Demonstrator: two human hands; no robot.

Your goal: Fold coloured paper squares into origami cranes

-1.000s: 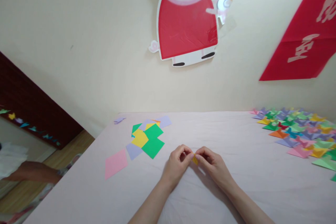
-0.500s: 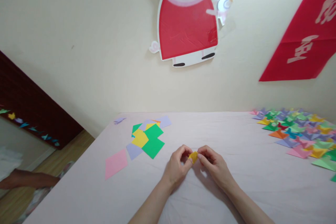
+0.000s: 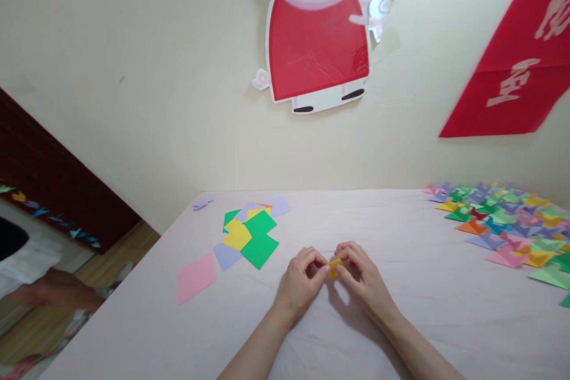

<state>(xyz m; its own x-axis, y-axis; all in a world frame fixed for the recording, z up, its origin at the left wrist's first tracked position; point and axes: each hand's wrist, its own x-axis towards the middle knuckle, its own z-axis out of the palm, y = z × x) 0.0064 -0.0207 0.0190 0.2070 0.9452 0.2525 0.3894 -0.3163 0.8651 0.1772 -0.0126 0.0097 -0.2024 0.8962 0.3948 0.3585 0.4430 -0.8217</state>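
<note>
Between my two hands, just above the covered table, is a small piece of folded yellow paper (image 3: 335, 268). My left hand (image 3: 305, 276) pinches its left edge between thumb and forefinger. My right hand (image 3: 360, 270) grips its right side the same way, with the thumb in front. Fingertips cover part of the paper, so its exact folds cannot be made out. To the left of my hands lie loose paper squares, among them a green sheet (image 3: 260, 250), a yellow sheet (image 3: 237, 235) and a pink sheet (image 3: 196, 278).
Rows of colourful folded paper figures (image 3: 507, 225) cover the table's right side. A small purple folded piece (image 3: 202, 205) lies at the far left corner. Another person's leg (image 3: 57, 291) shows beyond the left table edge. A cartoon cutout (image 3: 318, 47) and red banner (image 3: 503, 71) hang on the wall.
The yellow paper has shifted slightly right and turned between my fingers, showing a smaller face. My right hand has risen a little. At the left, the other person has moved further into view.
</note>
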